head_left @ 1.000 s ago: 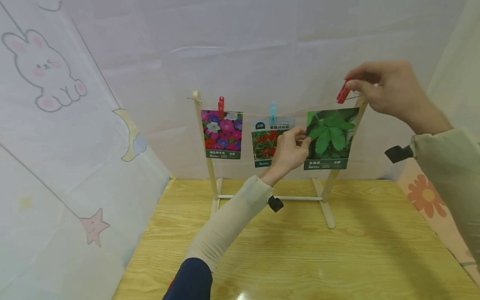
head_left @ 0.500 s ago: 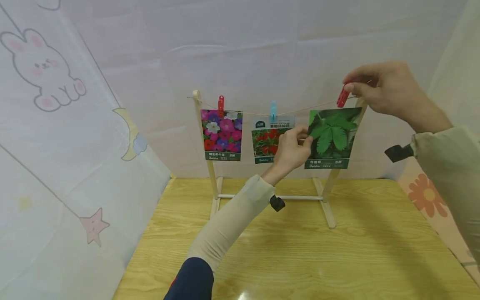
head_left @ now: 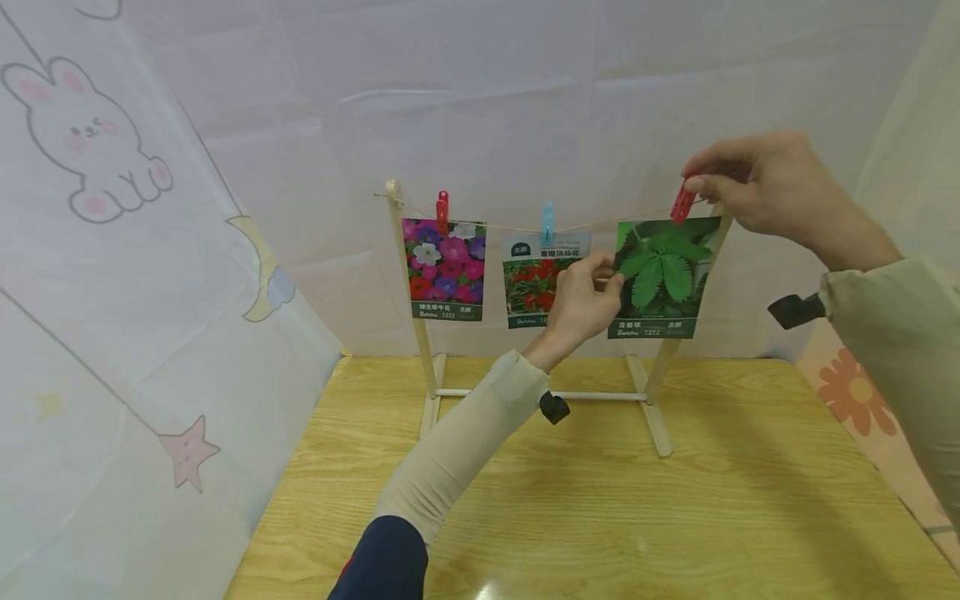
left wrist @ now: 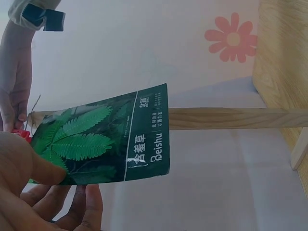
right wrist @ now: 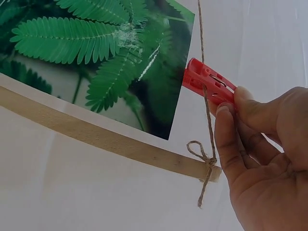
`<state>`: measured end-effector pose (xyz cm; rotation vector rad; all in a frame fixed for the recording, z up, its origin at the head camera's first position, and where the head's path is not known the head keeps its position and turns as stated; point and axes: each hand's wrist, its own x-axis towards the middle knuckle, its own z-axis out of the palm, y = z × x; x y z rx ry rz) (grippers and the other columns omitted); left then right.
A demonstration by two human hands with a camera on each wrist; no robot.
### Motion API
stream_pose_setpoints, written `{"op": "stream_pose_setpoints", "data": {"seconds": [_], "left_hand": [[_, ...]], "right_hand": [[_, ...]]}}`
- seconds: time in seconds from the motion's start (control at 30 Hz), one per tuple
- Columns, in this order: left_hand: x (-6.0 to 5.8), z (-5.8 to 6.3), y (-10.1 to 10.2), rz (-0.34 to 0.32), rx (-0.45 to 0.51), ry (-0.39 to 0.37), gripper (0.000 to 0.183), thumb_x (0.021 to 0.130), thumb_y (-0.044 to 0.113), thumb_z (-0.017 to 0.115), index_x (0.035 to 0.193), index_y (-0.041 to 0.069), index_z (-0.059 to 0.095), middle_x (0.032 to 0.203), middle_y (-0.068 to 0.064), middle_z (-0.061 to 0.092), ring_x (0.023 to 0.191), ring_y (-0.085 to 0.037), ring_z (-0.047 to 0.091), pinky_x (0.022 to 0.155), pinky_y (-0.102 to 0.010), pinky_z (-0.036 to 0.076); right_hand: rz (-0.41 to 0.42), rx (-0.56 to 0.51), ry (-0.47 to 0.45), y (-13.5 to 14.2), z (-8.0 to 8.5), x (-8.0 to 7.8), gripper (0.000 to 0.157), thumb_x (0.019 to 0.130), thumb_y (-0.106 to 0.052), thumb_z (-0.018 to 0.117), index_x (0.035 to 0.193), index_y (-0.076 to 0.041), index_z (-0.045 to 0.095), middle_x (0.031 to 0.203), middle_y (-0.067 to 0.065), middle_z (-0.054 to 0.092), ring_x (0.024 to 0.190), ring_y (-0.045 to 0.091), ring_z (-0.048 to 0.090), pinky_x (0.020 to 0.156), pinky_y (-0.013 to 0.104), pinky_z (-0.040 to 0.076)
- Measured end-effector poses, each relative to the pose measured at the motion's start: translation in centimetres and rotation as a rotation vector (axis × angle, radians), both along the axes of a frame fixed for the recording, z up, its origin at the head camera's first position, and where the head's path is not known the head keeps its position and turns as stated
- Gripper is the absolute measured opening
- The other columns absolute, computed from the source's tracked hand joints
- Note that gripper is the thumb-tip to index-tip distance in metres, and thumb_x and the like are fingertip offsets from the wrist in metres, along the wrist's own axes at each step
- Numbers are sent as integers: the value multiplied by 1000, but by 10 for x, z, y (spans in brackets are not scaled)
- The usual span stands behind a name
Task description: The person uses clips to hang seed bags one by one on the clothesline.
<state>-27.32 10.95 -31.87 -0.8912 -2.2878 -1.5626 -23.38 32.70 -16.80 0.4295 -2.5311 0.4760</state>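
Observation:
My left hand point(head_left: 583, 302) pinches the left edge of a green seed packet point(head_left: 660, 279) with a fern-like leaf on it, thumb in front and fingers behind in the left wrist view. Above that packet, my right hand point(head_left: 772, 193) holds a red clothespin point(head_left: 683, 202) between thumb and fingers. In the right wrist view the clothespin point(right wrist: 209, 83) sits across the twine point(right wrist: 208, 113), its tip at the packet's top edge. Whether its tip bites the packet cannot be told. A blue clothespin point(head_left: 547, 225) hangs a red-flower packet point(head_left: 528, 287), partly behind my left hand.
Another red clothespin point(head_left: 442, 213) holds a petunia packet point(head_left: 446, 271) at the left of the line. The twine runs between two posts of a wooden stand point(head_left: 656, 421) on the wood-grain table point(head_left: 570, 517). Printed cloth walls point(head_left: 480, 100) surround it.
My right hand and the red clothespin have come down a little, toward the top edge of the green packet. The left hand keeps its hold with only slight shifts.

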Motion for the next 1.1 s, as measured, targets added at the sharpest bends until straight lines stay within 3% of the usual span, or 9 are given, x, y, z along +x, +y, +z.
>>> {"op": "stream_pose_setpoints", "data": {"seconds": [0.2, 0.5, 0.8, 1.1], "left_hand": [[1, 1, 0, 1, 1, -6, 30, 110, 14, 60, 137, 4, 67, 125, -15, 77, 102, -20, 77, 79, -17, 59], [1, 1, -1, -13, 14, 11, 28, 109, 13, 60, 134, 3, 68, 123, -16, 77, 102, -21, 78, 79, -16, 58], [0, 1, -2, -16, 29, 18, 24, 109, 13, 60, 130, 4, 70, 121, -15, 78, 100, -20, 78, 78, -16, 58], [-1, 0, -2, -16, 25, 31, 24, 109, 12, 60, 130, 3, 69, 122, -16, 77, 101, -22, 78, 79, -16, 58]], "right_hand": [[-10, 3, -6, -1, -2, 0, 23, 106, -19, 68, 119, -4, 79, 106, 22, 79, 64, 2, 53, 51, 21, 37], [0, 44, -5, -4, -4, -2, 22, 106, -17, 69, 119, -3, 79, 106, 23, 80, 61, -8, 53, 50, 22, 39], [50, 91, 51, -8, -7, -2, 19, 104, -13, 71, 118, -3, 79, 102, 22, 80, 58, -8, 52, 49, 21, 37], [34, 119, 33, -10, -8, -2, 26, 105, -17, 69, 125, -3, 78, 106, 21, 80, 61, -3, 53, 53, 22, 41]]}}
